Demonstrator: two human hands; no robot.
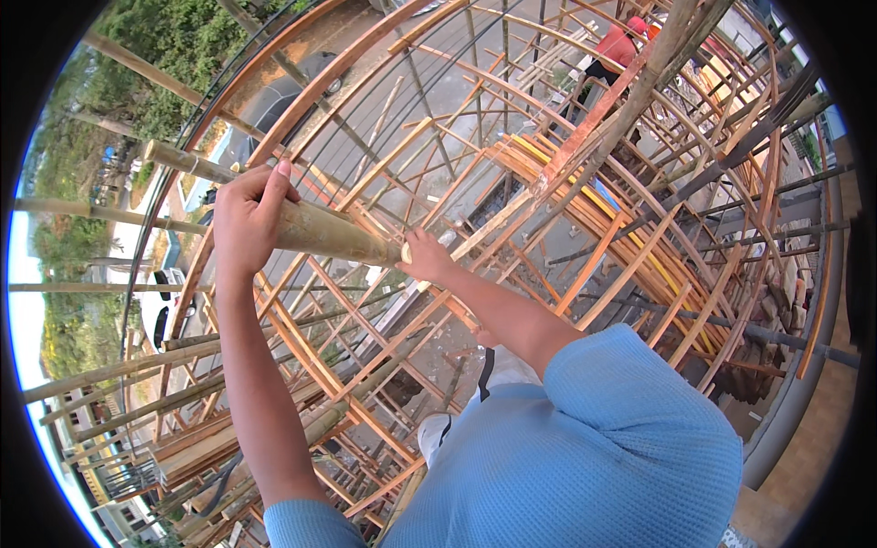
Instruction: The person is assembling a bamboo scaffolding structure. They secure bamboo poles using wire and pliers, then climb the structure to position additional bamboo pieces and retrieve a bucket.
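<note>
A thick bamboo pole (333, 230) stretches across in front of me, its far end out to the upper left and its cut end near my chest. My left hand (251, 215) is wrapped over the pole partway along, thumb on top. At the near end, my right hand (422, 255) grips the rim of the pole, its fingers partly hidden. Below, thin wooden battens (306, 352) form an open lattice. A white shoe (433, 433) of mine shows among the members.
Stacked wooden planks (630, 242) lie to the right. A slanting post (630, 110) rises at the upper right, near a person in a red top (617, 47). Several bamboo poles (119, 379) stick out left. Ground and a dark car (279, 108) lie far below.
</note>
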